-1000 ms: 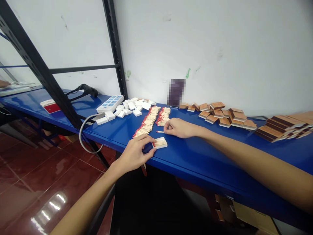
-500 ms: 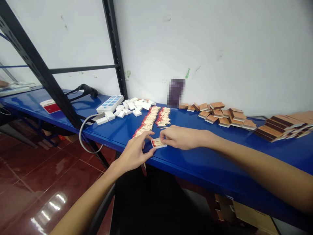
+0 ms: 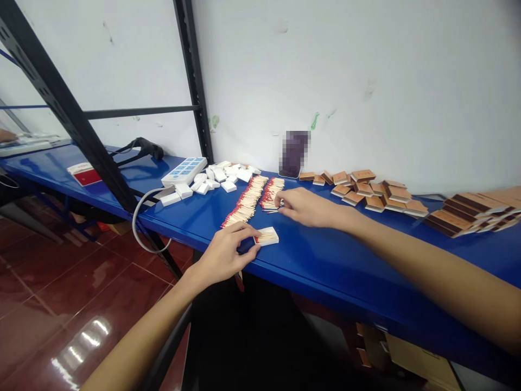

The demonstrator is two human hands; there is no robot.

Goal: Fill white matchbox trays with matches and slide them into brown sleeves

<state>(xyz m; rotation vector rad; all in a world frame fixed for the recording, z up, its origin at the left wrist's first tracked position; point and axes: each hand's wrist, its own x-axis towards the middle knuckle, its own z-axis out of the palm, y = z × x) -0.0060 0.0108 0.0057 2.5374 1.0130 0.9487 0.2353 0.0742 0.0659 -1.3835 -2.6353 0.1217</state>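
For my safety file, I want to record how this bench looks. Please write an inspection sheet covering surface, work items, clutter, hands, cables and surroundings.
Surface: blue bench, visibly scuff-free judgement not possible here.
Work items: small white tray containing matches; beyond it, a longer match row and a shorter match row.
Clutter: white box pieces on the left; brown boxes on the right.
Hands: left hand holds the tray's left end; right hand is at the shorter row's near end, grip unclear.
Cables: white cable loops past the front edge.
Surroundings: black frame, pale marked wall, reddish tiled floor.
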